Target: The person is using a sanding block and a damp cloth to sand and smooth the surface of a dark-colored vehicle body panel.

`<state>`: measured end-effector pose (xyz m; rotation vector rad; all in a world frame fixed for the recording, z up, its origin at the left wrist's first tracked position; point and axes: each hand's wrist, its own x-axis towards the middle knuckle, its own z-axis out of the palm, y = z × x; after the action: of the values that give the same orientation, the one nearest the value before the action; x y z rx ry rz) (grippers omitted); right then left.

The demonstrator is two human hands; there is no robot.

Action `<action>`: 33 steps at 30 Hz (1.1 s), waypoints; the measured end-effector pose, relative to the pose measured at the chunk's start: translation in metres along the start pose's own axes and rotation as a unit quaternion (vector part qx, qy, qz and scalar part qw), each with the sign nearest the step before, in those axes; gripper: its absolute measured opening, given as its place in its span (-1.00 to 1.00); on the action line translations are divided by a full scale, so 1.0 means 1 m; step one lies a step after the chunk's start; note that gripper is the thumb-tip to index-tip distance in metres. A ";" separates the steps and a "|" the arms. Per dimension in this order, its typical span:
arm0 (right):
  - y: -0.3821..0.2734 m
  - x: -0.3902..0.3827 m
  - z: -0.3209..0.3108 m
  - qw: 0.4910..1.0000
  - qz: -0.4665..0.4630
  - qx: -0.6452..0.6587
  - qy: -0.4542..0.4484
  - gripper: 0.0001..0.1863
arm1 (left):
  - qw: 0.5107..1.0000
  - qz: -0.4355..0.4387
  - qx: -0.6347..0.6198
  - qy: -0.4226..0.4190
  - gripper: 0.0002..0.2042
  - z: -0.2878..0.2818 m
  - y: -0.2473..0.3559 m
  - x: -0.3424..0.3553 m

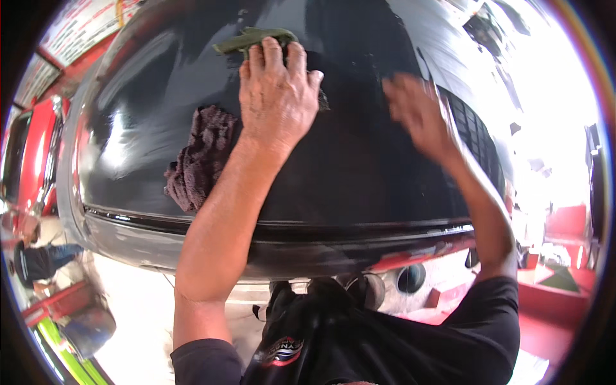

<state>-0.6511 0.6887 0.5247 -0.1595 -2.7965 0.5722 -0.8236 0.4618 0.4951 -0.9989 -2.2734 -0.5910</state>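
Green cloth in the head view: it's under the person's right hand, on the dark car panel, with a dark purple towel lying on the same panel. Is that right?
Not quite: the head view shows the green cloth under the left hand, not the right. The dark car panel and the dark purple towel are as you say.

A dark vehicle and red car suggest a workshop.

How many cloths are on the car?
2: a green cloth under the left hand, and a maroon cloth to its lower left. More may be hidden.
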 end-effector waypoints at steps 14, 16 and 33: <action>0.197 0.207 -0.030 0.987 0.001 -0.142 0.074 -0.55 | 1.000 0.002 -0.021 -0.023 -0.42 -0.014 0.016 0.000; 0.216 0.242 -0.036 0.984 0.032 -0.151 0.093 -0.56 | 0.999 0.011 -0.044 -0.002 -0.42 -0.010 0.018 0.001; 0.048 -0.058 -0.046 0.975 -0.109 -0.193 -0.010 -0.55 | 0.998 -0.012 0.024 -0.063 -0.46 -0.004 0.016 0.007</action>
<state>-0.5793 0.7400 0.5313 0.0778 -2.8617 -0.0234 -0.8138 0.4728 0.5051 -1.0135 -2.4008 -0.4927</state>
